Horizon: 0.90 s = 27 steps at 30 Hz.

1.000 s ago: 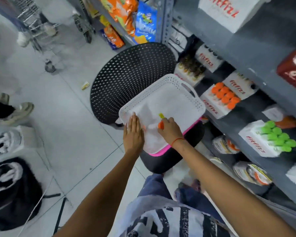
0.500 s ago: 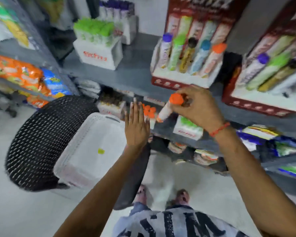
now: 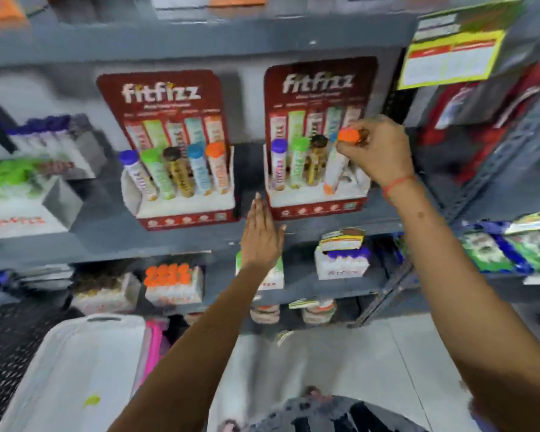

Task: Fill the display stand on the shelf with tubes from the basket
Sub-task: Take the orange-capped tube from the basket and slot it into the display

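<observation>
Two red fitfizz display stands stand side by side on the grey shelf. The left stand (image 3: 184,213) holds a full row of tubes with coloured caps. In the right stand (image 3: 317,204) purple, green and brown-capped tubes stand upright. My right hand (image 3: 376,151) grips an orange-capped white tube (image 3: 335,169) by its cap, its lower end at the stand's right side. My left hand (image 3: 261,235) hovers flat and empty, fingers together, just below the gap between the stands. The white basket (image 3: 75,369) sits at lower left with only a small yellow-green scrap in it.
White boxes of capped tubes line the shelves: green (image 3: 19,194) at left, orange (image 3: 173,283) and purple (image 3: 342,260) below. Packets (image 3: 508,247) lie on the right shelf. A black perforated stool (image 3: 3,344) sits under the basket. A yellow label (image 3: 449,51) hangs upper right.
My right hand picked the orange-capped tube out of the basket and carried it up to the right display stand. My left hand left the basket and rose to the shelf edge.
</observation>
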### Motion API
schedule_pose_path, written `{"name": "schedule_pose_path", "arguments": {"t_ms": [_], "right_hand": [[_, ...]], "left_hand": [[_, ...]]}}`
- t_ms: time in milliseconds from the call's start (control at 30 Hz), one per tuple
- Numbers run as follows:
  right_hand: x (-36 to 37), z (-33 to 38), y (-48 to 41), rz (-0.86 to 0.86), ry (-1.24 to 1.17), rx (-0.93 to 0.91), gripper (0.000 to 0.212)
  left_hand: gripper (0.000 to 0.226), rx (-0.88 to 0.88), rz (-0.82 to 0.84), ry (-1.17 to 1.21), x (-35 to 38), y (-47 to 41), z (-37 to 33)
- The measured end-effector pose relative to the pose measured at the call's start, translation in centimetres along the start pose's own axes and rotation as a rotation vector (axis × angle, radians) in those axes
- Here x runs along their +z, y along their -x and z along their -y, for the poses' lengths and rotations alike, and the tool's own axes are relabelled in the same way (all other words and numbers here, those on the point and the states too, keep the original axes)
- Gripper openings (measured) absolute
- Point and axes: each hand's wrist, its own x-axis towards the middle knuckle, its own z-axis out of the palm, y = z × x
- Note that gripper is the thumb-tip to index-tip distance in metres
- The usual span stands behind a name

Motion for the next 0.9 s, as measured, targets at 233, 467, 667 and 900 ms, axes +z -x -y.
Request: {"name": "schedule_pose_path", "arguments": {"t_ms": [233, 467, 667, 900], "right_hand": [[0.5, -4.5, -3.7, 0.034, 0.071, 0.041, 0.021], [1.7, -5.9, -5.6, 0.062, 0.11, 0.049, 0.026], [2.2, -5.3, -6.0, 0.12, 0.086, 0.052, 0.026], [2.6, -6.7, -5.6, 0.211, 0.109, 0.121, 0.032]], "left_hand": [[0.075, -0.181, 0.156, -0.114, 2.2, -1.1, -0.2], [0.076, -0.185, 0.211, -0.138, 2.0, -1.3, -0.1], [0.077, -0.192, 0.221, -0.136, 1.9, -1.4, -0.1], [0.077, -0.194, 0.212, -0.154, 2.1, -1.4, -0.1]]}}
